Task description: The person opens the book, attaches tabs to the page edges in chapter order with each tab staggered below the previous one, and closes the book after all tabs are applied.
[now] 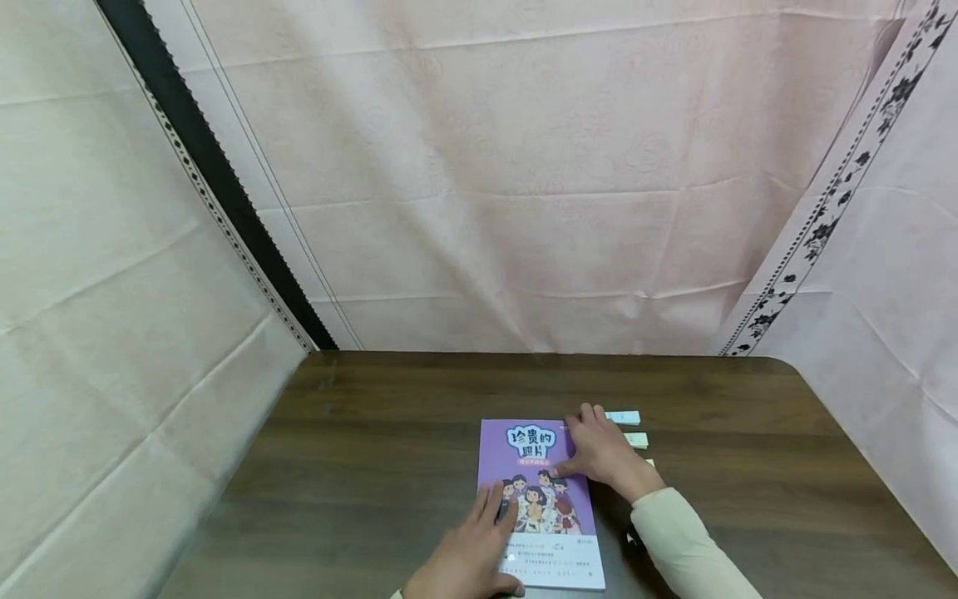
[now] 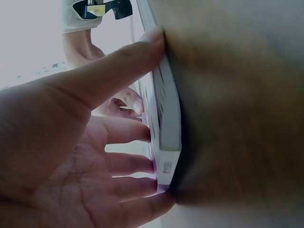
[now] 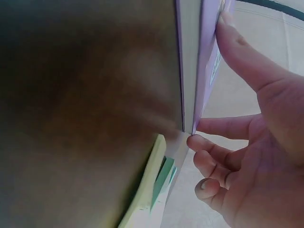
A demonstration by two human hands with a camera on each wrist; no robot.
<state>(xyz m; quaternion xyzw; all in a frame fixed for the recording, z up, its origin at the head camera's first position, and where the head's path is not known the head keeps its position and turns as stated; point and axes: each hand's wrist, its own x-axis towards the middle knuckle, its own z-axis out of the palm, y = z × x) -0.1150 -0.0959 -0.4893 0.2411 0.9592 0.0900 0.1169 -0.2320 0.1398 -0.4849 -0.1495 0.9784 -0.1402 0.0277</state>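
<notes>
While pale cloth (image 1: 486, 179) hangs at twelve o'clock behind the brown bench (image 1: 359, 453), my left grip (image 1: 470, 545) at eight and right grip (image 1: 604, 451) at two, both apart, touch the purple book (image 1: 540, 506) lying on it.

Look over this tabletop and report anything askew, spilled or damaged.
I see no spill or damage. The book sits roughly square to the far edge of the table. Only slightly untidy: the small pads beyond the right hand have staggered ends.
</notes>
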